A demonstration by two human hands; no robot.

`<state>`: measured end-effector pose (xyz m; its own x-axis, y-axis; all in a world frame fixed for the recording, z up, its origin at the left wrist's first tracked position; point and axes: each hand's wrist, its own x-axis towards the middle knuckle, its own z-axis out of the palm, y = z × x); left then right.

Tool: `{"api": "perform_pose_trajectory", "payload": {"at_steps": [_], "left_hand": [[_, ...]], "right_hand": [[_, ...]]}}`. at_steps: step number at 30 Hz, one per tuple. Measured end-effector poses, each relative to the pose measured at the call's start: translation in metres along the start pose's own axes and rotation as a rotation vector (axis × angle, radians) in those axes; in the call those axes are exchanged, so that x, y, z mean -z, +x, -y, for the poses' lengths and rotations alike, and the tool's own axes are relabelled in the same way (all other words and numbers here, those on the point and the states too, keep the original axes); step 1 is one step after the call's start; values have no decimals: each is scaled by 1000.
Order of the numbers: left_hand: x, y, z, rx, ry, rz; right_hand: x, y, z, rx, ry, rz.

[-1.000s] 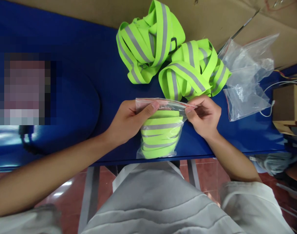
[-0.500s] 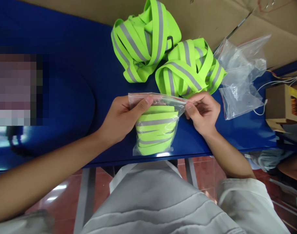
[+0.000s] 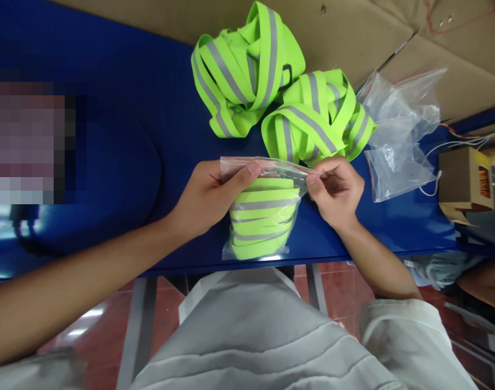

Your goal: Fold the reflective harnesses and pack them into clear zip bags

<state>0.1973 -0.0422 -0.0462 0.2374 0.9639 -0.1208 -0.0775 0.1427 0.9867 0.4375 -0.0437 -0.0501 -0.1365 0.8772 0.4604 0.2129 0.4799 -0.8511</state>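
Barely anything moved since the previous frame: the whole view slid slightly sideways, hands and bag kept the same relation. Left hand had the clear zip bag pinched near the left of its mouth, thumb in front, fingers mostly hidden behind; right hand pinched the right end of the red-lined strip between thumb and forefinger. Bag sat at the front edge of the blue table, with a folded yellow-green band inside. Step in hand looked like closing the seal; couldn't tell how much was shut. Next move, my read, called for firm pinch pressure along the full strip, band kept below it. Two loose bands lay just beyond, spare bags to their right. Writing: none legible on bag or bands; small carton had dark marks on its side, unreadable.
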Motion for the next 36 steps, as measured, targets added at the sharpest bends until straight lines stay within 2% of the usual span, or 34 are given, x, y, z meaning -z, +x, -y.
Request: {"api": "perform_pose_trajectory", "payload": {"at_steps": [9,14,19,30,36], "left_hand": [[-3,-2,-2,25,50,12],[-3,-2,-4,25,48,53],[-3,-3,-3,5,85,46],[-4,-4,-8,-5,106,123],[-5,-4,-9,20,120,121]], "right_hand": [[-1,-1,1,31,-83,4],[-3,-1,2,3,-63,18],[-4,-1,3,-15,-153,20],[-4,0,5,7,-103,60],[-4,0,6,-22,-138,62]]}}
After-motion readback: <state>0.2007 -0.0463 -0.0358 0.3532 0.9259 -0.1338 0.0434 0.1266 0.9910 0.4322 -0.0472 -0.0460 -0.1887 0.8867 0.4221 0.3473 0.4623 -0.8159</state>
